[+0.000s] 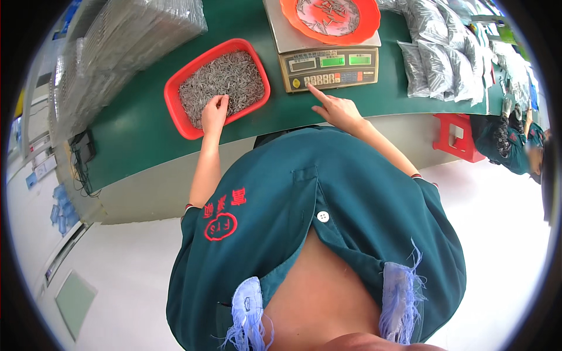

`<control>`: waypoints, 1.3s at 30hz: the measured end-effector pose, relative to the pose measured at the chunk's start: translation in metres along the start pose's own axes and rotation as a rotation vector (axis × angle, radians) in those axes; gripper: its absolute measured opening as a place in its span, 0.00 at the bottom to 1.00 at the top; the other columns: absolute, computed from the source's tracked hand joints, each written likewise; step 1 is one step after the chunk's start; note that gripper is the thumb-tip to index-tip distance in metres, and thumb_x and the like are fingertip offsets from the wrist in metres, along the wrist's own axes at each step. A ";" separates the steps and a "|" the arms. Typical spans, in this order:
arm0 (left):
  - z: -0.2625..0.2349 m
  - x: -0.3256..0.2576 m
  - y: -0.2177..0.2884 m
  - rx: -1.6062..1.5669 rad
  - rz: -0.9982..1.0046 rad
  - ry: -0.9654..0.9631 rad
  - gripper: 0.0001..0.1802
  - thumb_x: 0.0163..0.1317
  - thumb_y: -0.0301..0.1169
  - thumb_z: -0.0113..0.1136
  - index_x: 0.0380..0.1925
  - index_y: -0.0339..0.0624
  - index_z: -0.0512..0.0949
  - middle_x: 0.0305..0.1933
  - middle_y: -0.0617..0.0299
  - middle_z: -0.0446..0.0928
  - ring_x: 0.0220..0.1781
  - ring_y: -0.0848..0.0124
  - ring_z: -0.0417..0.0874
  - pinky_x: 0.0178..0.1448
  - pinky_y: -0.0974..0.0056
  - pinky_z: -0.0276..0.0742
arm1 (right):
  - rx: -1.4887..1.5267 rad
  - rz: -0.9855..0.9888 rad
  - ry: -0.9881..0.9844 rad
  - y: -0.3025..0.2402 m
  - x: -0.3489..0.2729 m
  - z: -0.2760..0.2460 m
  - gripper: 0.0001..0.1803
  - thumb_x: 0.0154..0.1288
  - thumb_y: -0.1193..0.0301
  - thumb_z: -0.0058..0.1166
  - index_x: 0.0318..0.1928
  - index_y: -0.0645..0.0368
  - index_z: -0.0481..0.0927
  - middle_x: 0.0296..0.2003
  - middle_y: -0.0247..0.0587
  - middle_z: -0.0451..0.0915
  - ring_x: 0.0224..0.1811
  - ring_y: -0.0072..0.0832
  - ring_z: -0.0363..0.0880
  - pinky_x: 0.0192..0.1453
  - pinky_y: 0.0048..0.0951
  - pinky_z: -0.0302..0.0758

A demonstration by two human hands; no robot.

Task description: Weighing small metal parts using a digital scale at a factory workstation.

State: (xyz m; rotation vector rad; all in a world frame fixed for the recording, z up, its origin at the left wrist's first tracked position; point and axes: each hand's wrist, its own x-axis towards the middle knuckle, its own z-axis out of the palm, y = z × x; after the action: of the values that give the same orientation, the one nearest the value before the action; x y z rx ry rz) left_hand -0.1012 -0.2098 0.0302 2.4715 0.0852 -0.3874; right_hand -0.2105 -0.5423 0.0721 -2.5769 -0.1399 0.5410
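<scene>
At a dark-green worktop (134, 126), in the head camera's downward view, a worker in a dark-green shirt (263, 181) with red embroidery has a hand at each of two stations. The bare left hand (215, 111) reaches over the near edge of a red rectangular plastic bin (170, 96), its thumb and fingers bunched just at the heap of small, slender silver metal pieces (234, 76) filling it; whether they are clamped on any piece cannot be told. To the right, the bare right hand (342, 112) grips nothing, its index finger extended and thumb apart, the fingertip at the lower edge of the keypad on a pale electronic counting scale (345, 86); contact cannot be told. Two of the scale's displays glow green. On its metal platform sits a round orange-red plastic basin (288, 13) holding more silver pieces. Clear plastic bags (436, 64) of grey contents crowd the worktop at right, while stacked translucent plastic sheets or trays (117, 52) rise at left. Beyond the bags stands a red plastic stool (459, 139), near another person (509, 143) in dark green.
</scene>
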 end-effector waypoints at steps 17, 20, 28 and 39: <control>0.000 -0.003 0.009 0.113 -0.043 0.036 0.22 0.62 0.51 0.50 0.35 0.43 0.80 0.35 0.53 0.80 0.37 0.52 0.80 0.41 0.54 0.72 | -0.139 -0.022 -0.067 -0.007 0.024 0.001 0.39 0.66 0.58 0.49 0.70 0.57 0.47 0.29 0.48 0.81 0.30 0.44 0.81 0.32 0.42 0.76; -0.001 -0.002 0.009 0.117 -0.018 0.052 0.23 0.62 0.52 0.50 0.34 0.43 0.80 0.34 0.53 0.80 0.36 0.53 0.80 0.40 0.54 0.72 | -0.157 -0.005 -0.084 -0.012 0.025 -0.002 0.39 0.65 0.57 0.49 0.69 0.61 0.49 0.24 0.46 0.80 0.27 0.43 0.81 0.31 0.42 0.76; -0.001 -0.004 0.012 0.106 0.004 0.078 0.24 0.63 0.52 0.51 0.34 0.40 0.79 0.28 0.53 0.78 0.32 0.56 0.79 0.38 0.58 0.71 | -0.195 -0.066 -0.025 -0.010 0.025 -0.003 0.41 0.63 0.56 0.52 0.68 0.66 0.51 0.19 0.41 0.79 0.21 0.39 0.80 0.26 0.39 0.76; -0.001 -0.005 0.013 0.141 0.033 0.088 0.22 0.62 0.51 0.51 0.32 0.43 0.80 0.32 0.55 0.79 0.35 0.54 0.80 0.40 0.55 0.73 | -0.064 0.051 -0.016 0.002 0.001 -0.012 0.45 0.62 0.55 0.53 0.69 0.64 0.45 0.26 0.47 0.80 0.27 0.42 0.81 0.30 0.40 0.77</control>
State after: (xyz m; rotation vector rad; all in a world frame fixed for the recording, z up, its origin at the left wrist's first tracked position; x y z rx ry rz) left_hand -0.1037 -0.2194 0.0396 2.6258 0.0550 -0.2789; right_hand -0.2050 -0.5497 0.0802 -2.6449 -0.0982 0.5853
